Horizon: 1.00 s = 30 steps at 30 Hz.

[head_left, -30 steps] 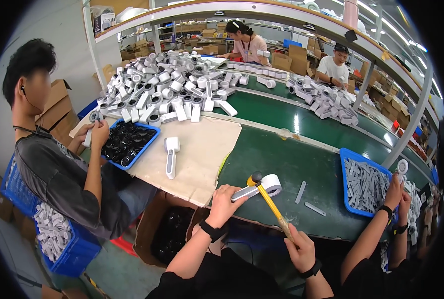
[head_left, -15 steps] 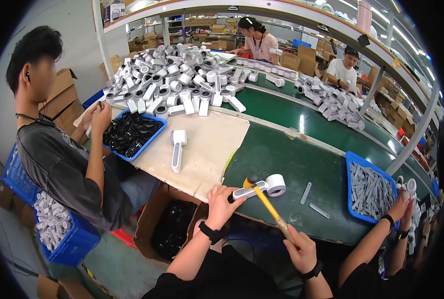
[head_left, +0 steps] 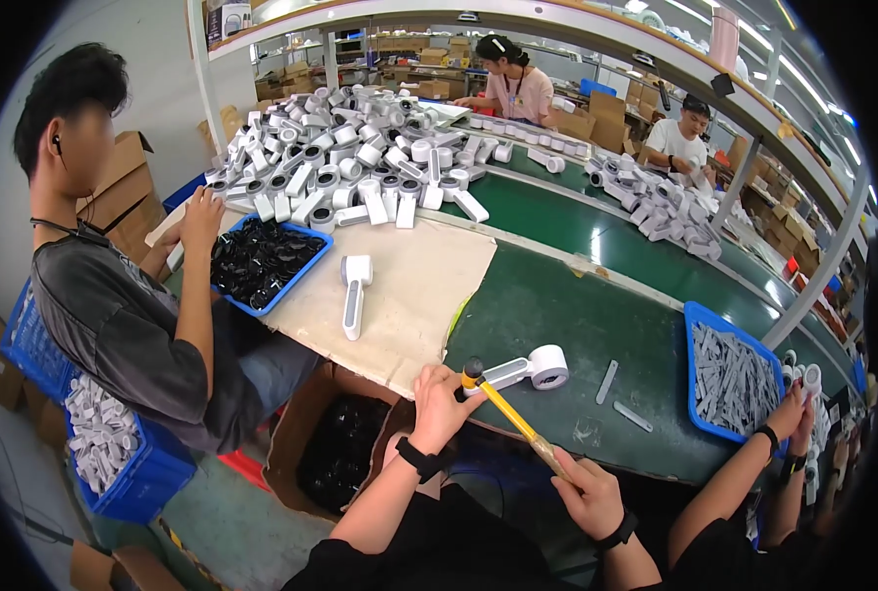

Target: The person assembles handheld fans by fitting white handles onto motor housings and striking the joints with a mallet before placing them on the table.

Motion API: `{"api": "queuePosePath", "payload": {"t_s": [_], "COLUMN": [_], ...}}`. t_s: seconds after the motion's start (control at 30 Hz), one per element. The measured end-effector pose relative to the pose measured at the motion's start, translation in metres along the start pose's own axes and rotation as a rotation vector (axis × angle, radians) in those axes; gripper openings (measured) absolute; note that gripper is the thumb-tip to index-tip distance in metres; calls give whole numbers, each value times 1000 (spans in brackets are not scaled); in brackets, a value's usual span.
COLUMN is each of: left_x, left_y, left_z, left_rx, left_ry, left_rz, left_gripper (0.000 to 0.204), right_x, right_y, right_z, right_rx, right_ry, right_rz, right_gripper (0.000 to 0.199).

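My left hand [head_left: 440, 409] grips the handle end of a white handheld device [head_left: 547, 366] with a round, drum-like head. The device lies on the green table, its head pointing right. In my right hand [head_left: 593, 500] is a hammer [head_left: 508, 411] with a yellow shaft, held near its lower end. The dark hammer head is over the device's handle, close to my left fingers; whether it touches cannot be made out. To the right lie two loose grey strips, one upper [head_left: 607, 382] and one lower [head_left: 633, 417].
Another white device [head_left: 354, 295] rests on a beige sheet [head_left: 409, 276]. Far left is a big pile of white devices [head_left: 350, 158]. A co-worker sits beside a blue tray [head_left: 306, 264] of black parts. At right, another person's hands work near a blue tray [head_left: 690, 394] of grey strips.
The hammer head has shifted left along the device's handle, toward my left hand. My right hand has moved slightly left and down. The co-worker at left has raised one hand a little.
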State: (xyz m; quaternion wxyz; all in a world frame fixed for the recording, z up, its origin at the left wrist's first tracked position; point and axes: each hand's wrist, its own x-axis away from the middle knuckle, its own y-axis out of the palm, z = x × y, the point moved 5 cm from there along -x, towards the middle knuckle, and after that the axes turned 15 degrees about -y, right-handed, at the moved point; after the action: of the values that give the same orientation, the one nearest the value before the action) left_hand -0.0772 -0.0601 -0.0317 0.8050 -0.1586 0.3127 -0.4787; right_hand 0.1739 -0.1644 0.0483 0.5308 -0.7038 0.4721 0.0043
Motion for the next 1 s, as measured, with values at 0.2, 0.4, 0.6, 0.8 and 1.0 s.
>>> {"api": "queuePosePath", "payload": {"t_s": [0.2, 0.4, 0.6, 0.8, 1.0], "left_x": [1, 3, 2, -1, 1], "left_y": [-1, -1, 0, 0, 1], "left_z": [2, 5, 3, 2, 2], "left_rx": [26, 28, 26, 10, 20], "left_ry": [3, -3, 3, -15, 12], "left_rz": [-6, -5, 7, 9, 20], "left_gripper": [33, 33, 35, 36, 34], "right_x": [2, 9, 4, -1, 3], "right_y": [4, 2, -7, -3, 1], "right_z": [0, -4, -10, -1, -3], "right_rx": [-9, -9, -30, 58, -7], "right_ry": [55, 13, 1, -18, 9], "right_rz": [-1, 56, 135, -20, 84], "right_gripper": [47, 48, 49, 51, 50]}}
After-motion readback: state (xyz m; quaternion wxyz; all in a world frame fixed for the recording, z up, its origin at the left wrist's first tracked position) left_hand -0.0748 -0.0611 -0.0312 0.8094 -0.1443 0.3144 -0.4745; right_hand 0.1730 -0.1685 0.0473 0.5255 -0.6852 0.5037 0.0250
